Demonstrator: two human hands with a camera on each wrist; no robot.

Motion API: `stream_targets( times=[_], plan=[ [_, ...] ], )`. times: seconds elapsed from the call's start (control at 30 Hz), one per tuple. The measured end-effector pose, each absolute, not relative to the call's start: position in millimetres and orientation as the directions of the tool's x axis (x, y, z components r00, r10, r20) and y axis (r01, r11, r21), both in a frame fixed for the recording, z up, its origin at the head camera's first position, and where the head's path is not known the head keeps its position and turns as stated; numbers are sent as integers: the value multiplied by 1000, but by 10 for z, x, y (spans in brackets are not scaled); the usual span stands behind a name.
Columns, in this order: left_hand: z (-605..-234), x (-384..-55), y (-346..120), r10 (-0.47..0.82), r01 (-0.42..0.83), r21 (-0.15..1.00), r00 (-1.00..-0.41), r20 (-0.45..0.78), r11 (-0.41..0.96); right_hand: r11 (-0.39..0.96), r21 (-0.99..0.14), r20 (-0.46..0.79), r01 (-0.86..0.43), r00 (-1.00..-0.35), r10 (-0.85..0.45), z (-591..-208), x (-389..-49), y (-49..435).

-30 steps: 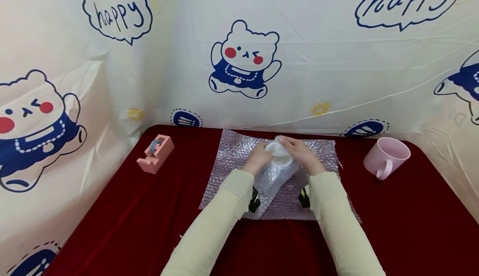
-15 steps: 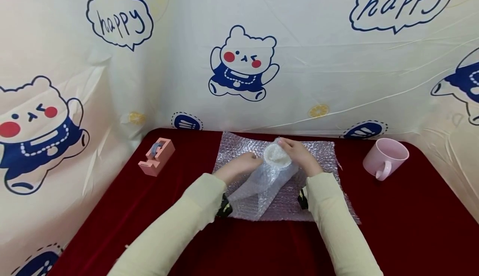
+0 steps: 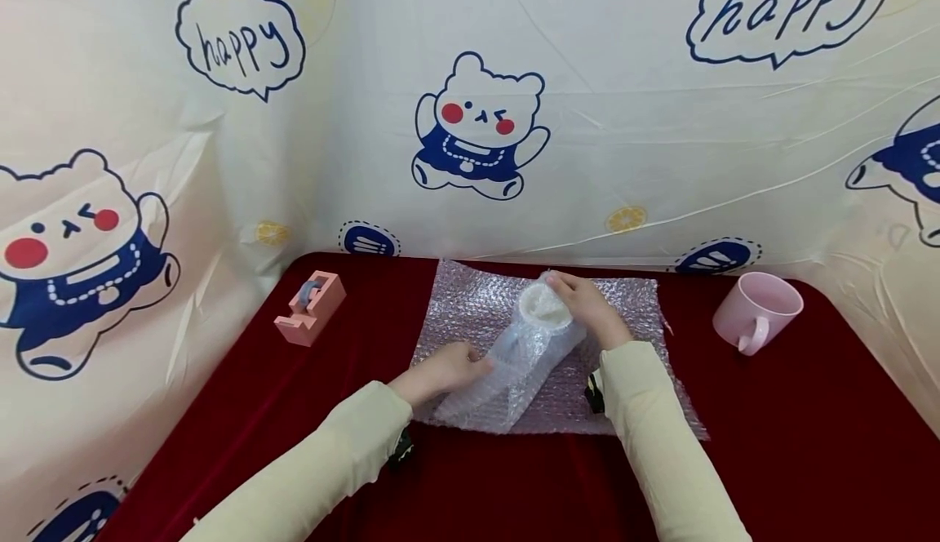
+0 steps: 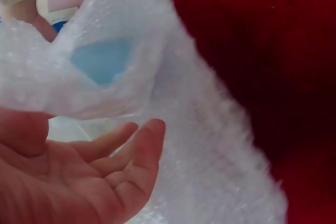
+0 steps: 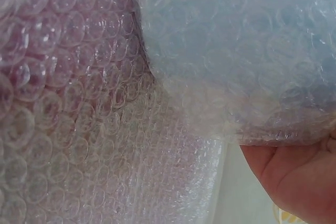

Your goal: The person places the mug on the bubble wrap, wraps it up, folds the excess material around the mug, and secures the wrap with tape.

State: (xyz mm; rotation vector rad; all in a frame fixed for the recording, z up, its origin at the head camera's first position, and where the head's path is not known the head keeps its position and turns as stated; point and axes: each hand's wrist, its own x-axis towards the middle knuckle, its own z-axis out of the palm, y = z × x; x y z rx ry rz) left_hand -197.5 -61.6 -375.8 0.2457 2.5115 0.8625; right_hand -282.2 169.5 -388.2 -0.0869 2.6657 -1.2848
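A bundle of bubble wrap (image 3: 525, 350) lies slanted on a flat bubble-wrap sheet (image 3: 470, 297). Its far end shows a round whitish rim (image 3: 530, 305) stuffed with wrap, like a cup's mouth, and light blue (image 4: 102, 61) shows through in the left wrist view. My right hand (image 3: 587, 301) grips the wrapped rim from the far right side; the right wrist view has part of this hand (image 5: 299, 174) below the wrap. At the bundle's lower left, my left hand (image 3: 448, 369) is beside a loose flap, its fingers (image 4: 142, 156) loosely bent and its thumb partly hidden by the wrap.
A pink tape dispenser (image 3: 312, 309) with a bluish roll stands at the left of the dark red cloth (image 3: 352, 477). To the right is a pink mug (image 3: 756, 312), its handle facing me. A white printed curtain (image 3: 624, 134) hangs behind the table.
My left hand has left the rim and moved down and left along the bundle, where a flap now spreads out. My right hand keeps its grip at the rim.
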Motion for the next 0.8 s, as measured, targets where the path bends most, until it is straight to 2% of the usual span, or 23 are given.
stream_targets(
  times=[0.3,0.8],
  plan=[
    [-3860,-2015,-606,263,-135,676,-852,-453,725,617,-786,-146,38,-981,-125,-3903,-2813,1685],
    [-3903,-2167,-611,238,-179,786,-893,-382,592,609,-793,-118,18,-985,-125,-3908,-2807,1691]
  ],
)
